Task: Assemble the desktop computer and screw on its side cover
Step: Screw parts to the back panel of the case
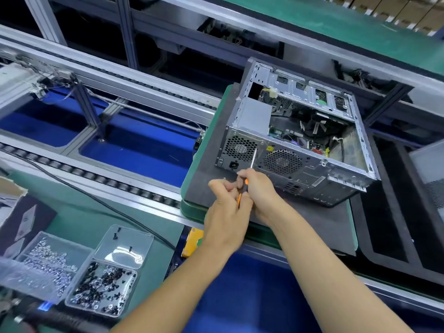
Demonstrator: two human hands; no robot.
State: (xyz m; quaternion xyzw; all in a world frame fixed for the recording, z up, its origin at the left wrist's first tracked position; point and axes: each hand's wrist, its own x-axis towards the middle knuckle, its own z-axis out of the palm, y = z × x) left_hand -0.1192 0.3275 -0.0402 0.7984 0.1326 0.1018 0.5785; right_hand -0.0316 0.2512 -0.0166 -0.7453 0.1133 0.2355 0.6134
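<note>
Both hands close around one orange-and-black-handled screwdriver: the right hand wraps its fingers round the upper handle, and the left hand pinches the lower handle just beneath it. Its thin silver shaft rises from the hands to the rear panel of an open grey metal desktop computer case, with the tip between the honeycomb power-supply grille and the round fan grille. That case lies on its side on a dark grey mat, uncovered side up, with cables and a circuit board visible inside. Well to the left of the case, on a green bench top, sits a clear plastic tray of black screws. Beside it rests a clear plastic tray of silver screws. Just below the mat's near edge, close to the left forearm, sits a small yellow box.
</note>
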